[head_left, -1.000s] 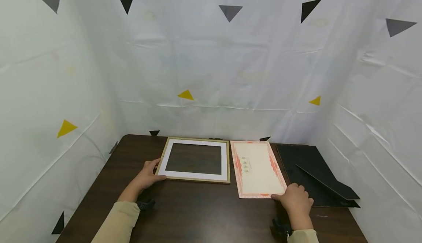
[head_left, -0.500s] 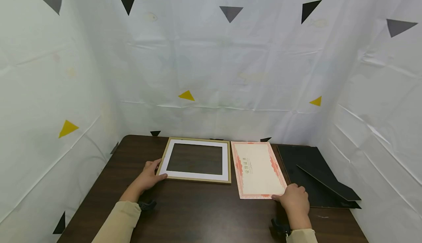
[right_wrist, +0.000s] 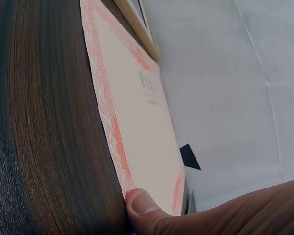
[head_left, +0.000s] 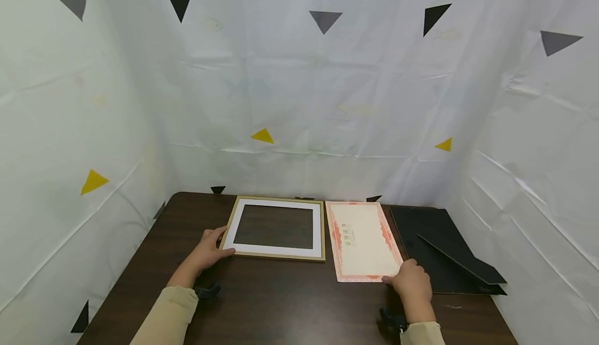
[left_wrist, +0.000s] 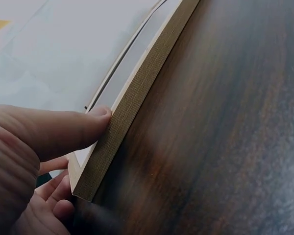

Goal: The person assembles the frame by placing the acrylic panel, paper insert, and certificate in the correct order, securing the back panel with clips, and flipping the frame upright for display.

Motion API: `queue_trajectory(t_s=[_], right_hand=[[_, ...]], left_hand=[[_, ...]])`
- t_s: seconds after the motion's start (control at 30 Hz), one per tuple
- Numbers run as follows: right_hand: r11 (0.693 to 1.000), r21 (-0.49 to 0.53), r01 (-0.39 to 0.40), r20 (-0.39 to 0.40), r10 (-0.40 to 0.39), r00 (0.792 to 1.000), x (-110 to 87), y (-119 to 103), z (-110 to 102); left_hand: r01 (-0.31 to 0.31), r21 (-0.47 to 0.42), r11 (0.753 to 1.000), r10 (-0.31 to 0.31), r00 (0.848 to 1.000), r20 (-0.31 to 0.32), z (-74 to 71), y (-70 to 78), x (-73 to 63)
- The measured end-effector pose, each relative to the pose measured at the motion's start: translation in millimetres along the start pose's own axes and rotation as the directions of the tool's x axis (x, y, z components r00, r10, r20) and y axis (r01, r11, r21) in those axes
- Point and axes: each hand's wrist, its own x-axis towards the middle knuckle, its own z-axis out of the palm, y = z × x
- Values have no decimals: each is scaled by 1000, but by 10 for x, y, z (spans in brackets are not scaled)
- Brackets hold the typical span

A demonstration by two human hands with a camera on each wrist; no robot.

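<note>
A light wood picture frame (head_left: 324,230) with a white mat lies flat on the dark wooden table (head_left: 276,303), left of centre. My left hand (head_left: 208,249) grips its near left corner. In the left wrist view the thumb (left_wrist: 90,125) presses the frame's front edge, with the other fingers curled at the corner. To the right of the frame lies a cream certificate (head_left: 365,241) with a red patterned border. My right hand (head_left: 412,282) holds its near right corner; the thumb (right_wrist: 143,208) shows there in the right wrist view, while the other fingertips are hidden.
A black backing board (head_left: 418,225) lies right of the certificate, its black flap (head_left: 463,259) raised at a slant. White cloth with coloured triangles (head_left: 304,101) hangs behind the table and along both sides. The frame lies close beside the certificate.
The head view shifts slightly. Both hands, the picture frame, the certificate and the backing board keep about the same places relative to each other.
</note>
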Motion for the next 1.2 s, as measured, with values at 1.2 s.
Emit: queue_trajectory(t_s=[1.2], right_hand=[[999, 15, -38, -76, 39, 996, -37, -147, 108]], left_hand=[[-25, -30, 999, 26, 999, 21, -33, -77, 72]])
